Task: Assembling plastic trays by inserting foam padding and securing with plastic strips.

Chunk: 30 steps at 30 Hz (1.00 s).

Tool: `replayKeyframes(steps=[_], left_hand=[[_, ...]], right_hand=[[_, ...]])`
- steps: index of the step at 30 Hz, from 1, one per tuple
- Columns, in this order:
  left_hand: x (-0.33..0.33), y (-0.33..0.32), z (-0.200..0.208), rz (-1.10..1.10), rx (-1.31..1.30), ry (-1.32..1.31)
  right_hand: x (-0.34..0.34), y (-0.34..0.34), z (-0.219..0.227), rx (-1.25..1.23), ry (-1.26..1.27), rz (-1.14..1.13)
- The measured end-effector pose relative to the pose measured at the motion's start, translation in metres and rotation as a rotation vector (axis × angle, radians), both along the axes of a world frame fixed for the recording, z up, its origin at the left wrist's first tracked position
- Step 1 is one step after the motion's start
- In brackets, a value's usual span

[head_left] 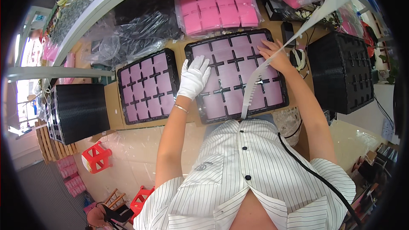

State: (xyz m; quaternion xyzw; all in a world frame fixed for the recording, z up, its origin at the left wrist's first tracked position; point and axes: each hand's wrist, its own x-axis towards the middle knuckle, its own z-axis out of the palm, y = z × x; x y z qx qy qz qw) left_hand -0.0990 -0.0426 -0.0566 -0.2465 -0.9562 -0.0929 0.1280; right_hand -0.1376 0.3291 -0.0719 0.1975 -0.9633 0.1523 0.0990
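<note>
A black tray with cross-shaped dividers lies in front of me, its compartments covered by pale pink pieces. My left hand, in a white glove, rests flat over the tray's left side, fingers stretched out. On the upper right part of the tray lies my bare right hand, fingers apart and slightly bent; I see nothing held in it. A translucent white strip with a toothed edge hangs across the view in front of the tray's right part, near my right wrist.
Left of it lies a second black tray with pink pieces. Stacks of black trays stand at far left and right. Behind are wrapped bright pink foam blocks and black items in clear plastic. A red stool stands below.
</note>
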Motion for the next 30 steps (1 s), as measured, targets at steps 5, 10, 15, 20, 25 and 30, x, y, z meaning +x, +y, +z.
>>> replayKeyframes(steps=[5,10,15,20,25,30], left_hand=[[0.037,-0.022,0.027,-0.295,-0.181,-0.127],[0.063,-0.017,0.026,-0.146,0.220,-0.181],[0.062,-0.001,0.009,0.040,0.246,-0.159],[0.097,0.005,0.019,0.320,0.268,-0.210],[0.137,0.009,-0.023,0.477,1.130,-0.689],[0.134,0.020,0.031,0.725,1.004,-0.712]], right_hand=[[0.043,0.021,0.025,0.057,-0.046,0.190],[0.082,0.029,0.027,-0.085,-0.187,0.174],[0.091,0.035,0.013,-0.144,-0.244,0.090],[0.114,0.025,0.064,0.104,-0.436,-0.001],[0.144,0.052,-0.040,-0.469,-0.376,-0.354],[0.152,0.041,-0.052,-0.444,-0.373,-0.550]])
